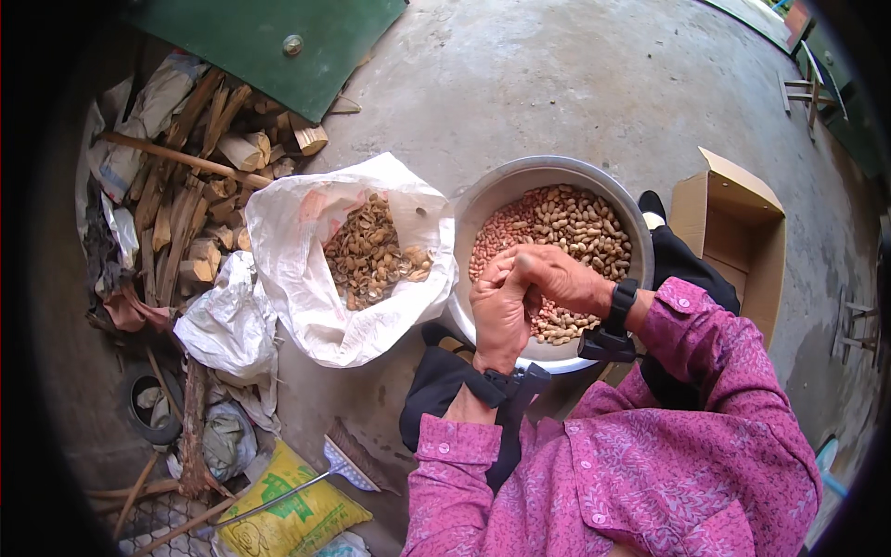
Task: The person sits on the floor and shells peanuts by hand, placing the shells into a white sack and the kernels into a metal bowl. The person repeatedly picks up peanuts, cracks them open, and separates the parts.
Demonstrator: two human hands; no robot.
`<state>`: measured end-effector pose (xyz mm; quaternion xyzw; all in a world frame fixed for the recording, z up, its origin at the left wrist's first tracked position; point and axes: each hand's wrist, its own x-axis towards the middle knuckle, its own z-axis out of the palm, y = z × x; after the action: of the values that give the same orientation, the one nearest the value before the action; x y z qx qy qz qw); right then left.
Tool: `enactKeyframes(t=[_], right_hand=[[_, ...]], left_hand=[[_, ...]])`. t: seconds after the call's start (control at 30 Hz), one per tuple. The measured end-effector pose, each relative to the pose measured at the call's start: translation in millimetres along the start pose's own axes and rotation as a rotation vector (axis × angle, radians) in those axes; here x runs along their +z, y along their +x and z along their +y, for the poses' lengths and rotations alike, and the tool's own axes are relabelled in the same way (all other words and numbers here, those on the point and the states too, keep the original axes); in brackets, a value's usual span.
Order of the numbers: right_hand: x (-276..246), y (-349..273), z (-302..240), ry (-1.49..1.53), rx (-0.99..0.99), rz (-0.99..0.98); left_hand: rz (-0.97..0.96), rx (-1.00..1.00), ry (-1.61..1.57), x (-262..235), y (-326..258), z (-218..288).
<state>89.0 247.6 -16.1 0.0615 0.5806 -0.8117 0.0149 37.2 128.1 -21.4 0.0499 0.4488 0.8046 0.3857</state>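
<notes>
My left hand and my right hand are pressed together, fingers curled, above a wide metal basin. Whatever lies between the fingers is hidden. Inside the basin, unshelled peanuts heap up on the right side, and shelled pink peanut kernels spread along the left. More peanuts and kernels show just below my hands. Left of the basin stands an open white woven sack, holding a pile of broken brown peanut shells.
Stacked firewood fills the left side under a green panel. Nearer lie a white plastic bag, a yellow sack and a long-handled white tool. At right an open cardboard box stands beside my leg.
</notes>
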Motion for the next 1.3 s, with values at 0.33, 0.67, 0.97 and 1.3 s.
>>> enactKeyframes(t=[0.33,0.67,0.97,1.3], right_hand=[[-23.0,4.7,-4.2,-0.199,-0.065,0.072],[-25.4,7.7,-8.2,-0.298,-0.004,0.010],[-14.1,7.0,0.0,-0.534,-0.147,0.138],[-5.7,5.0,14.3,-0.577,-0.167,0.283]], left_hand=[[0.016,-0.047,0.027,-3.8,-1.8,3.7],[0.002,-0.056,0.085,-9.6,-2.7,4.3],[0.022,-0.085,0.017,-9.7,-5.2,4.4],[0.049,-0.079,-0.040,-9.4,-6.1,-2.1]])
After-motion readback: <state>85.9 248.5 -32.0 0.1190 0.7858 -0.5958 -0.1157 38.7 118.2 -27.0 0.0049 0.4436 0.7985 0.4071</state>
